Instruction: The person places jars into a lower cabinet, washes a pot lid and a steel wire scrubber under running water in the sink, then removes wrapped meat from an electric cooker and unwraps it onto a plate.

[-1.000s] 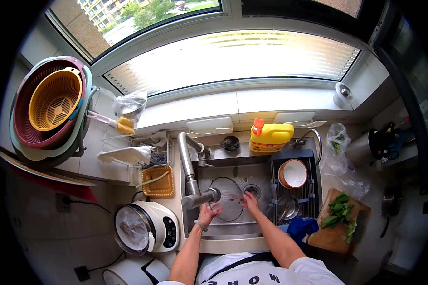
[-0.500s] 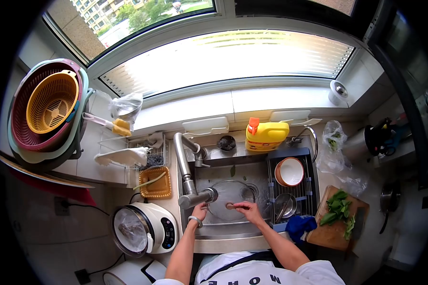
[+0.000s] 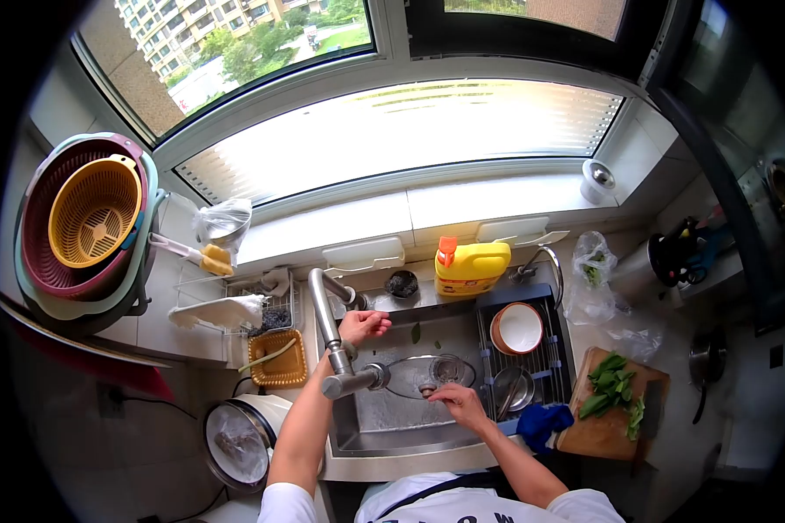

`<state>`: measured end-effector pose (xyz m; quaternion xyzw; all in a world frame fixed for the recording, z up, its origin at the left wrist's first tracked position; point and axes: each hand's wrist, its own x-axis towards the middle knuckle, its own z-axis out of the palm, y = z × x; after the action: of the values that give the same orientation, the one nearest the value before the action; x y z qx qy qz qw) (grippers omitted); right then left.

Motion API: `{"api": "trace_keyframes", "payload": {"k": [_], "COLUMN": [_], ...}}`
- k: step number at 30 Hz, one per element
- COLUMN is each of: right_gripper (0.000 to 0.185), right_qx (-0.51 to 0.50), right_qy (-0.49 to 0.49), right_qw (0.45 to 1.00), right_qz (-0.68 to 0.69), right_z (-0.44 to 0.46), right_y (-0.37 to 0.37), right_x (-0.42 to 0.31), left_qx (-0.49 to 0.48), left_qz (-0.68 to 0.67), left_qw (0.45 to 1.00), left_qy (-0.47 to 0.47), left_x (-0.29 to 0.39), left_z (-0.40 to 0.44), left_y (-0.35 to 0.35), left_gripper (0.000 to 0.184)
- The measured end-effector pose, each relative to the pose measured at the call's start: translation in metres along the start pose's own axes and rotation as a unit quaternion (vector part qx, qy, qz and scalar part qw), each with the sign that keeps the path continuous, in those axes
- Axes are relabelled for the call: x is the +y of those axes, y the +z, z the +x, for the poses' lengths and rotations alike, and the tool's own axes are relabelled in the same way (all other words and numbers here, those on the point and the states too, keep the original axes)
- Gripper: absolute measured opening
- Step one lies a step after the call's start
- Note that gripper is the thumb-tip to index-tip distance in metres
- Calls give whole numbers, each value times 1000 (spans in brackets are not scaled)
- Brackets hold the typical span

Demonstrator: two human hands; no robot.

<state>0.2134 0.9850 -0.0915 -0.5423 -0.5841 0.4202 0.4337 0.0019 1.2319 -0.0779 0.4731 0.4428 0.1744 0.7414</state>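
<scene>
Over the steel sink (image 3: 392, 442), my right hand (image 3: 459, 405) pinches the small knob of a clear glass lid (image 3: 399, 376). The lid is tilted beneath the spout of the grey faucet (image 3: 321, 307), with the drain beside it. My left hand (image 3: 364, 326) is beside the faucet's base at the sink's back left, its fingers curled closed; whatever they may hold is hidden. A bracelet shows at my left wrist. Right of my right hand, a metal lid or pan (image 3: 521, 390) lies in the drying rack (image 3: 547, 357), below a brown-and-white bowl (image 3: 518, 329).
A yellow jug (image 3: 473, 269) and a dark scrubber (image 3: 402, 284) stand behind the sink. To the right are a blue cloth (image 3: 544, 424) and leafy greens (image 3: 610, 383) on a cutting board (image 3: 595, 437). On the left are an orange basket (image 3: 292, 365) and a cooker (image 3: 236, 444).
My left hand has moved up and away from the sink's front to the faucet's base. My right hand still grips the knob, and the glass lid has tilted. The camera view has shifted.
</scene>
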Motion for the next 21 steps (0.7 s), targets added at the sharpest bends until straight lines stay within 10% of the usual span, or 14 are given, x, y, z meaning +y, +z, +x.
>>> {"api": "trace_keyframes", "payload": {"k": [7,21], "right_gripper": [27,30], "right_qx": [-24,-55], "right_qy": [-21,28], "right_qw": [999,998], "right_qz": [6,-34], "right_z": [-1,-25], "right_y": [-9,-20], "right_x": [-16,-17], "left_qx": [-124,-72], "left_qz": [-3,5], "left_qw": [992,997], "left_qy": [-3,-13], "left_x": [142,145], "left_z": [17,41], "left_y": [103,121], "left_gripper": [47,61]}}
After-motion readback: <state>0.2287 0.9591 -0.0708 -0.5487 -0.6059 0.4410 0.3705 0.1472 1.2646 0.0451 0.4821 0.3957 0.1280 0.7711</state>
